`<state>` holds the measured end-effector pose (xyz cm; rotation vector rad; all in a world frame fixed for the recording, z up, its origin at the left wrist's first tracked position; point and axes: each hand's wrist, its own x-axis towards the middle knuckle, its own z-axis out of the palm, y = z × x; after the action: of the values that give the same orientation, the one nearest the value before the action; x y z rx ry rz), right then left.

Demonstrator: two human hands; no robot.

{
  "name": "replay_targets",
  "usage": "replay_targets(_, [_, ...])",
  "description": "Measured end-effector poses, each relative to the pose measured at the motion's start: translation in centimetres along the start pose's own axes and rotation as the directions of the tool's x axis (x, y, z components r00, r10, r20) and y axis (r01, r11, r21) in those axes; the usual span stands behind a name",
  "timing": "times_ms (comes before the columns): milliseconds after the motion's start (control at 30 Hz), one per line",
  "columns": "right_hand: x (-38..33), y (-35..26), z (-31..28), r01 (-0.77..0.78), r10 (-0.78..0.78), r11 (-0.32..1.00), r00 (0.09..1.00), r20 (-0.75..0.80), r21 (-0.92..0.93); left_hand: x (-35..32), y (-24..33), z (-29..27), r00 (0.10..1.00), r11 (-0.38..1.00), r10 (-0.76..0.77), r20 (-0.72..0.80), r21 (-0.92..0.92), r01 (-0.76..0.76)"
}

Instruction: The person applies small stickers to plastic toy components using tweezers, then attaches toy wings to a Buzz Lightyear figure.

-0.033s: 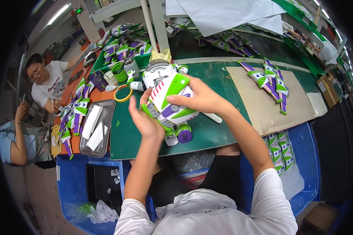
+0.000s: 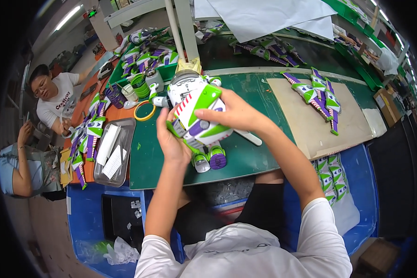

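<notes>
Both hands are on a white toy shell [image 2: 215,121] with green and purple panels and red stripes. My right hand [image 2: 236,111] grips its right side, thumb lying across the top face. My left hand [image 2: 173,139] cups the left edge, with some fingers hidden behind the shell. Underneath, a white toy space figure [image 2: 180,91] lies on the green bench mat [image 2: 259,160]. One purple foot sole [image 2: 218,161] points toward me. The shell covers the figure's middle, so I cannot tell whether the two touch.
Left of the figure are a yellow tape roll [image 2: 144,111], paint pots [image 2: 140,86] and a clear tray [image 2: 110,169]. Winged toy parts [image 2: 319,95] lie on cardboard [image 2: 282,102] at right. Blue bins [image 2: 90,204] flank my legs. A co-worker [image 2: 55,99] sits at left.
My left hand has shifted slightly up, its thumb closer to the shell's left edge. The shell has tilted and moved a little left. The figure has stayed in place.
</notes>
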<state>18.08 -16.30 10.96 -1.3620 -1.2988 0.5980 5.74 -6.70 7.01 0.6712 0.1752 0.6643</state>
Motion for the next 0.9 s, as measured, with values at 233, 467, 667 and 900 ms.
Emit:
replay_targets(233, [1.1, 3.8, -2.7, -0.064, 0.121, 0.981, 0.939, -0.321, 0.183, 2.1, 1.1, -2.3, 0.992, 0.991, -0.122, 0.042, 0.058, 0.119])
replay_targets(467, [-3.8, 10.2, -2.5, -0.172, -0.184, 0.641, 0.912, -0.368, -0.748, 5.7, 1.1, -5.2, 0.999, 0.997, -0.053, 0.011, -0.052, 0.054])
replay_targets(667, [2.4, 15.0, -3.9, -0.423, 0.153, 0.546, 0.899, -0.410, -0.724, 6.5, -1.7, -5.9, 0.987, 0.998, -0.030, 0.158, -0.046, 0.038])
replay_targets(900, [0.4, 15.6, -8.1, -0.425, 0.161, 0.855, 0.762, -0.628, -0.297, 5.5, -1.4, -5.2, 0.987, 0.996, -0.010, 0.161, -0.084, 0.024])
